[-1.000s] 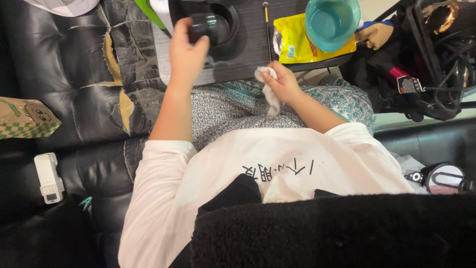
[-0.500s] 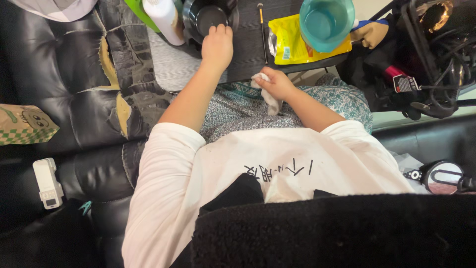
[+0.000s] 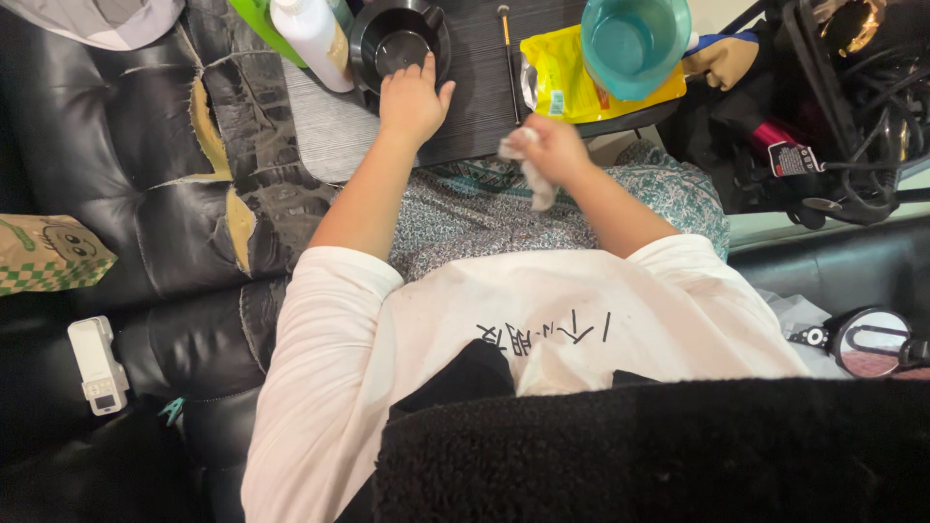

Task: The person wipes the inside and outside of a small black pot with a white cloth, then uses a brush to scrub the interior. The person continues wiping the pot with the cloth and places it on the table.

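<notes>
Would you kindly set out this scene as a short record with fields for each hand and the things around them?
Left hand: rests at the near rim of the black bowl, fingers against it
Right hand: shut on a crumpled white tissue
Surface: dark lap tray across the knees
On the tray: white bottle, thin brush, yellow pouch, teal bowl on the pouch
Seat: worn black leather sofa
On the sofa: small white device, round mirror

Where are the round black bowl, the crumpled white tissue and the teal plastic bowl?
Round black bowl (image 3: 399, 44), head view, inner bottom.
Crumpled white tissue (image 3: 539, 186), head view, hanging end below the right hand.
Teal plastic bowl (image 3: 635, 41), head view, inside.
</notes>
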